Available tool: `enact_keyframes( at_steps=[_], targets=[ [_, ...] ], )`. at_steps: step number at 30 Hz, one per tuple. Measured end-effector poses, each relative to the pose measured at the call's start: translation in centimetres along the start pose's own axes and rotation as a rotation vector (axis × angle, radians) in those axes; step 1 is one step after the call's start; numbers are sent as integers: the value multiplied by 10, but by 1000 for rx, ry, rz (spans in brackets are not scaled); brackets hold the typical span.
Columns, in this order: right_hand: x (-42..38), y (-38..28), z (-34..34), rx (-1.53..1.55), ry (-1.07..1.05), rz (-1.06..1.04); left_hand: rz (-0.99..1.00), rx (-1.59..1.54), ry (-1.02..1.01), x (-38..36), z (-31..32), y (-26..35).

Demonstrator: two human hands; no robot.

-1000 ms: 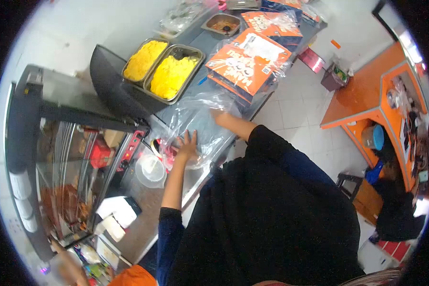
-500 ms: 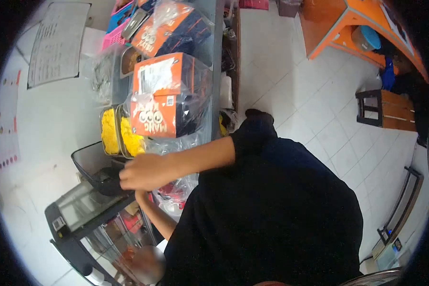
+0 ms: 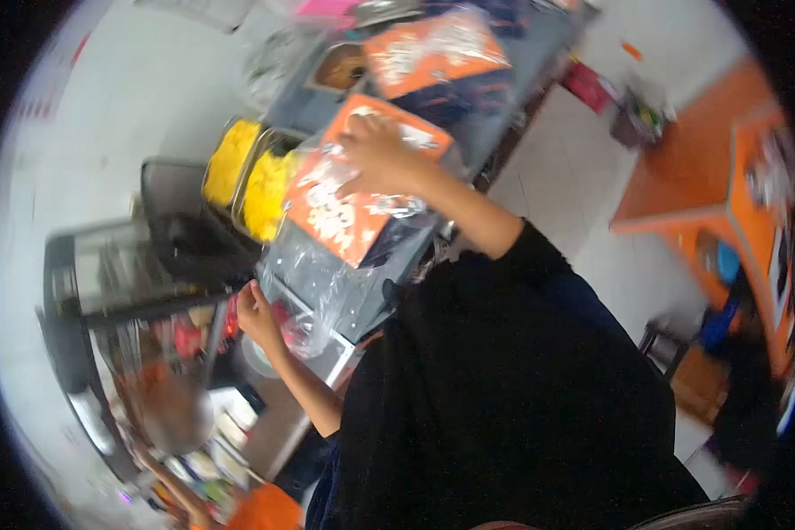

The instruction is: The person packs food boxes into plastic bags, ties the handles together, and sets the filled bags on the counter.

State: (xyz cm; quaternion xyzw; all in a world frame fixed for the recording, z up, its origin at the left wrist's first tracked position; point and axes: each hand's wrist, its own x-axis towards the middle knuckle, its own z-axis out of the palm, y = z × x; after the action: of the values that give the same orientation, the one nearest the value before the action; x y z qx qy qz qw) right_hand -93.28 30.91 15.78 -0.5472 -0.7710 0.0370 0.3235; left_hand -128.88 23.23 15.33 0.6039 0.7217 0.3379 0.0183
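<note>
My right hand, blurred by motion, has its fingers spread over a plastic-wrapped orange and dark-blue box with white lettering. At the corner of the glass case, my left hand is closed beside the black basket; anything between its fingers is too small to make out. Clear plastic lies on the grey table between my hands. Two metal containers of yellow food stand left of the box.
A second orange box and a metal tray of brown food stand farther up the table. The glass case is at left, with another person's arm below it. An orange counter stands across the floor at right.
The view has turned. My right hand has moved from beside the basket up onto the orange box. My left hand, earlier mostly hidden under my right arm, now shows at the case's corner.
</note>
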Motion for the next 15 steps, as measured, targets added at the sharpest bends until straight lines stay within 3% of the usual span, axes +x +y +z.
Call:
enact_keyframes(
  at_steps=[1, 2, 5, 6, 8, 10, 12, 15],
  targets=[
    [6, 10, 0, 122, -13, -157, -23, 84, 58, -14, -5, -12],
    [14, 1, -12, 142, -152, -184, -49, 170, 108, -31, -7, -29],
    [21, -3, -13, 3, -19, -517, -280, 222, 198, -74, -15, -46],
    [22, 0, -20, 155, -20, -555, -344, 192, 216, -86, -20, -48],
    [21, 4, -21, 271, -87, -396, -410, 211, 288, -107, -15, -56],
    [24, -1, -34, 69, -139, -497, -403, 352, 346, -124, -8, -81],
    [31, -9, -46, 75, -247, -553, -477, 366, 386, -119, -6, -83],
    [32, -1, -26, 450, -394, -186, -610, 433, 397, -96, 0, -99]
  ],
)
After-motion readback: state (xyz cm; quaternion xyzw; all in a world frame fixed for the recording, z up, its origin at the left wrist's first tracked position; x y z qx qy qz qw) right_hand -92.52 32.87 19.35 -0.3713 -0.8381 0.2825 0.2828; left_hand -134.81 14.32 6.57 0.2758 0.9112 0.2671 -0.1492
